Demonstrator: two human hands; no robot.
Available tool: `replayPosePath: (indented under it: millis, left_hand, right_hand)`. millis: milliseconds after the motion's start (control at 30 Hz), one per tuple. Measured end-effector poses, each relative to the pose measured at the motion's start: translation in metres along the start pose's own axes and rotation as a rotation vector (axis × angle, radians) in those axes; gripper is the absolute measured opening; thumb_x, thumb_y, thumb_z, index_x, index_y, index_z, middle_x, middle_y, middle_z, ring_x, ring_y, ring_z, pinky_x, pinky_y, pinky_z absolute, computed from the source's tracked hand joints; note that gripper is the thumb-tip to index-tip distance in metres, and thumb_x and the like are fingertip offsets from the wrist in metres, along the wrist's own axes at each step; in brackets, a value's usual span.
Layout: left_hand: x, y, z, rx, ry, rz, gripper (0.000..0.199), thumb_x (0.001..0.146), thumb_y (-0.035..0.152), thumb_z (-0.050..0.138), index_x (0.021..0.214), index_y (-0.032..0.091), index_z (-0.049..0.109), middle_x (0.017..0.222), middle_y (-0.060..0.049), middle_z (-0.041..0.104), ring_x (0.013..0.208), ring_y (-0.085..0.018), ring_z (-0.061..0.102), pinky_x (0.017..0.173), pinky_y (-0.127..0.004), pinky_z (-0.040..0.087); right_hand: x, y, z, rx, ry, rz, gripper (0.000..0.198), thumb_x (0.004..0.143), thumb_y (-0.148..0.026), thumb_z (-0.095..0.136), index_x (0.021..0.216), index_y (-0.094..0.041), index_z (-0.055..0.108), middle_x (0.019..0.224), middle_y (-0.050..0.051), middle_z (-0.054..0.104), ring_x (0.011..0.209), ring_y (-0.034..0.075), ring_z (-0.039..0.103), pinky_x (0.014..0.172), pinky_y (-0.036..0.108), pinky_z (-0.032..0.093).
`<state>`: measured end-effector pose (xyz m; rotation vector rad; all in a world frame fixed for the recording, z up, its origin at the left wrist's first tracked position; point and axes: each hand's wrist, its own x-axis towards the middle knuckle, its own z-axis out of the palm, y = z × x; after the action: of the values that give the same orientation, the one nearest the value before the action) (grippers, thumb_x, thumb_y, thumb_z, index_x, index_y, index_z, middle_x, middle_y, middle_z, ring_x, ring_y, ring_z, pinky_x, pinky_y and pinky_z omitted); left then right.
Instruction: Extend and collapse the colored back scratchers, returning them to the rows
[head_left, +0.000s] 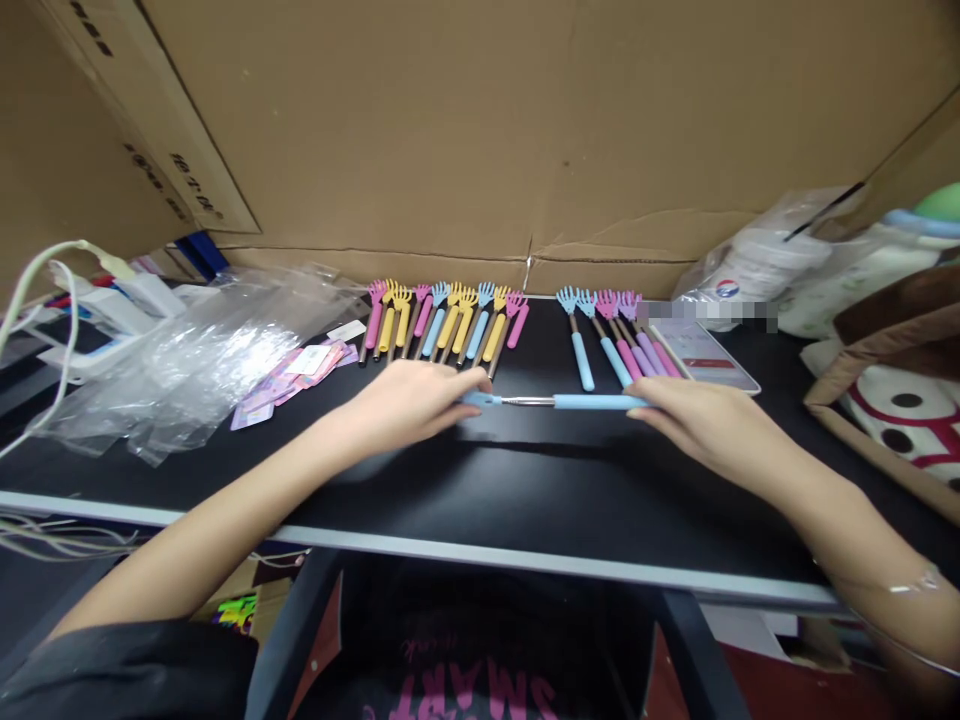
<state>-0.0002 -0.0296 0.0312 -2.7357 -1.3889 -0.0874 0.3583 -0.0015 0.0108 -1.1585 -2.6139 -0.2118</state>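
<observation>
fingers first. left hand (420, 405): thumb and fingertips drawn together, pinching the claw end of a light-blue back scratcher with a thin silver metal shaft and a rounded tube handle (592, 402). right hand (712, 415): fingers curled closed round the handle's right end. scratcher lies level between the two hands, claw to the left, roughly along the table's length, raised over the black tabletop with a silver near edge (525, 510); dark shadow on the surface below it.

just beyond the left hand: a row of pink, yellow and light-blue back scratchers with small hand-shaped claws (450, 328), side by side, claws to the far side. beyond the scratcher and right hand, after a gap: a smaller group in light blue, pink and purple (582, 362), claws also far.

farther left: fanned pile of pink and purple printed cards (300, 375), then a heap of clear plastic bags (187, 350), then white plugs with pale cables (120, 310) at the far left.

right of the smaller group: flat white-edged device (712, 360); behind it, a white lidded cup in clear plastic (772, 260). far right, a brown-trimmed patterned bag (885, 370). tall brown cardboard wall (525, 120) along the far side.
</observation>
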Motion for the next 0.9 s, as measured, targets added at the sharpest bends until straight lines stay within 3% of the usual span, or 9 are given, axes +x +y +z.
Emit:
replayPosePath:
  millis: [100, 267, 367, 500, 667, 833, 900]
  left_hand:
    - [0.003, 0.014, 0.003, -0.032, 0.019, 0.013, 0.029, 0.100, 0.040, 0.042, 0.119, 0.024, 0.056, 0.098, -0.003, 0.074, 0.088, -0.020, 0.070, 0.068, -0.024, 0.043]
    - [0.000, 0.007, -0.002, -0.024, 0.026, -0.013, 0.032, 0.100, 0.046, 0.040, 0.118, 0.027, 0.058, 0.095, -0.002, 0.074, 0.083, -0.020, 0.070, 0.064, -0.023, 0.041]
    - [-0.003, -0.004, -0.008, 0.028, -0.010, -0.063, 0.036, 0.099, 0.050, 0.038, 0.117, 0.028, 0.059, 0.091, -0.002, 0.074, 0.081, -0.020, 0.069, 0.062, -0.022, 0.039]
    - [-0.015, -0.035, -0.015, 0.067, -0.086, -0.219, 0.040, 0.097, 0.053, 0.038, 0.121, 0.029, 0.057, 0.091, -0.004, 0.073, 0.081, -0.023, 0.068, 0.062, -0.024, 0.040]
    - [-0.035, -0.076, -0.022, -0.075, -0.174, -0.285, 0.040, 0.093, 0.056, 0.041, 0.114, 0.027, 0.061, 0.087, -0.002, 0.072, 0.076, -0.019, 0.066, 0.062, -0.022, 0.042]
    - [-0.036, -0.078, -0.021, -0.101, -0.216, -0.319, 0.043, 0.091, 0.055, 0.042, 0.120, 0.028, 0.059, 0.100, -0.003, 0.072, 0.087, -0.021, 0.066, 0.068, -0.024, 0.042]
    - [-0.033, -0.072, -0.021, -0.135, -0.231, -0.273, 0.041, 0.093, 0.054, 0.040, 0.118, 0.027, 0.057, 0.099, -0.002, 0.071, 0.087, -0.020, 0.066, 0.070, -0.024, 0.043]
  right_hand:
    - [0.001, -0.003, 0.003, 0.050, 0.036, -0.001, 0.040, 0.098, -0.050, 0.034, 0.094, -0.023, 0.064, 0.085, 0.007, 0.072, 0.072, 0.021, 0.067, 0.062, 0.029, 0.043]
    - [-0.002, 0.000, -0.003, 0.091, -0.026, 0.052, 0.044, 0.095, -0.058, 0.035, 0.095, -0.027, 0.066, 0.087, 0.006, 0.073, 0.075, 0.024, 0.067, 0.065, 0.031, 0.043]
    - [-0.004, 0.005, -0.009, 0.063, -0.056, 0.076, 0.047, 0.095, -0.061, 0.033, 0.093, -0.026, 0.065, 0.084, 0.006, 0.072, 0.075, 0.024, 0.065, 0.064, 0.031, 0.041]
    - [-0.009, 0.024, -0.023, -0.034, -0.113, 0.216, 0.046, 0.097, -0.057, 0.028, 0.089, -0.024, 0.060, 0.086, 0.007, 0.069, 0.077, 0.022, 0.063, 0.064, 0.030, 0.040]
    - [-0.016, 0.048, -0.034, -0.094, -0.167, 0.371, 0.041, 0.094, -0.055, 0.031, 0.090, -0.024, 0.058, 0.090, 0.010, 0.068, 0.080, 0.024, 0.062, 0.066, 0.031, 0.042]
    - [-0.020, 0.050, -0.028, -0.084, -0.236, 0.419, 0.041, 0.094, -0.057, 0.032, 0.099, -0.026, 0.059, 0.096, 0.009, 0.070, 0.082, 0.026, 0.065, 0.065, 0.032, 0.042]
    - [-0.021, 0.051, -0.027, -0.035, -0.263, 0.407, 0.042, 0.095, -0.057, 0.031, 0.100, -0.025, 0.058, 0.094, 0.009, 0.069, 0.081, 0.025, 0.065, 0.068, 0.033, 0.043]
